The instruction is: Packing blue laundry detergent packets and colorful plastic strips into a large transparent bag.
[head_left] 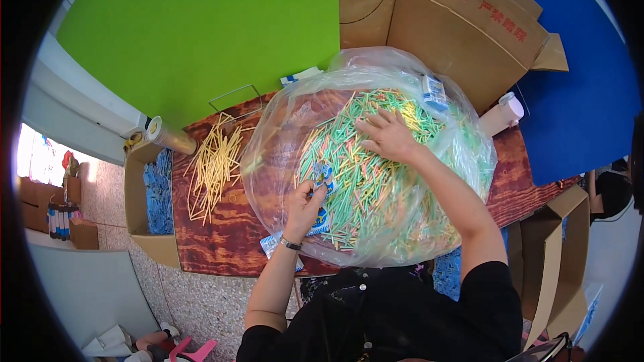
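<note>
A large clear plastic bag (275, 110) lies spread open on the table, heaped with thin short sticks (362, 181) in green, pink and yellow. My left hand (303, 211) is closed on a small blue printed packet (325, 175) at the left side of the heap. Just below that hand, another blue printed packet (319, 221) shows, partly covered. My right hand (389, 137) rests on top of the heap with its fingers spread, touching the sticks. Whether any stick lies under its palm is hidden.
A wood-patterned table (221, 248) carries loose pale yellow sticks (216, 167), a clear tub (171, 137) and a white bottle (502, 114). A blue-white box (435, 92) sits at the bag's far right. Cardboard boxes stand behind (463, 20), left (151, 245) and right (550, 261).
</note>
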The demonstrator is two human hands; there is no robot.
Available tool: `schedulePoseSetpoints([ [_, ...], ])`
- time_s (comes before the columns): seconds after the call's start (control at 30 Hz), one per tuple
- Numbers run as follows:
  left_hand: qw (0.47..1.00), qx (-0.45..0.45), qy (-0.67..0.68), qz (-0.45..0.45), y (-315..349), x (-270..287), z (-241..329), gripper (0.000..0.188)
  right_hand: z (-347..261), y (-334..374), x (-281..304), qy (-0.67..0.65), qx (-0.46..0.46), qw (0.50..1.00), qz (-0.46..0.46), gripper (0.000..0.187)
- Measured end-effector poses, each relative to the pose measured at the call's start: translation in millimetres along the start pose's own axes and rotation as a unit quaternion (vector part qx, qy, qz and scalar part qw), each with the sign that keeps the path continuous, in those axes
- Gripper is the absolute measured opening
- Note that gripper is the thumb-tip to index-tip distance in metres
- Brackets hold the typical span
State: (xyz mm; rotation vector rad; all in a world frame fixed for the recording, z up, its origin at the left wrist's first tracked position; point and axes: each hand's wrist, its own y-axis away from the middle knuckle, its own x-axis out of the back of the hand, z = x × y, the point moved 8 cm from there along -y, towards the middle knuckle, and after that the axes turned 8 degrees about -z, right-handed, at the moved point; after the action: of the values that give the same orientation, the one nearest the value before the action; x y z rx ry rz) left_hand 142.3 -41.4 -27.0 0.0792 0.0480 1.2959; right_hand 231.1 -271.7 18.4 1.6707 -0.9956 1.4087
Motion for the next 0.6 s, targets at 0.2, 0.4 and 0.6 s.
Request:
schedulePoseSetpoints([
  [0.2, 0.998, -0.032, -0.045, -0.003, 0, -1, 6, 0.025, 4, -16, 32, 0.078, 0.051, 0.983, -0.158, 0.089],
  [0.4, 0.999, -0.022, -0.043, -0.01, 1, -3, 2, 0.023, -31, -39, 22, 0.172, 0.087, 0.94, -0.282, 0.065],
  [0.6, 0.996, -0.052, -0.073, 0.006, 8, -2, 10, 0.028, -27, -33, -5, 0.284, 0.167, 0.935, -0.132, 0.028],
])
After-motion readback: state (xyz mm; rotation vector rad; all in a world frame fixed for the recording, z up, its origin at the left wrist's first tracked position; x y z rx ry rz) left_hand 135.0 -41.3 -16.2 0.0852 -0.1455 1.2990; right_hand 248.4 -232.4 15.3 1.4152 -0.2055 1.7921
